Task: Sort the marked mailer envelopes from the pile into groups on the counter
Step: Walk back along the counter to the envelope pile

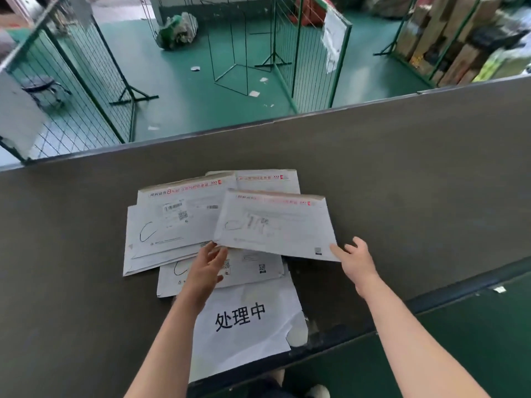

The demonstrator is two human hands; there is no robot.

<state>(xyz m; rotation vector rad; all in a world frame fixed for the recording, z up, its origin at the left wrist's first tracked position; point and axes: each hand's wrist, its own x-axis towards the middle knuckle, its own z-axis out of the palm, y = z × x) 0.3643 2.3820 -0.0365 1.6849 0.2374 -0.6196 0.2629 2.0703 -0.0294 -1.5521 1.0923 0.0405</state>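
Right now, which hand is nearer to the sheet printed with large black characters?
Left. The left hand hovers just beyond the printed sheet's far edge, over the envelopes; the right hand is off to the right, at the lifted envelope's corner.

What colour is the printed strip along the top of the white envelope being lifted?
Red, on the white mailer envelope, head view.

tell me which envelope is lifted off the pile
The right-hand top envelope, held at its near corners by the left hand and right hand. The other envelopes lie flat on the counter.
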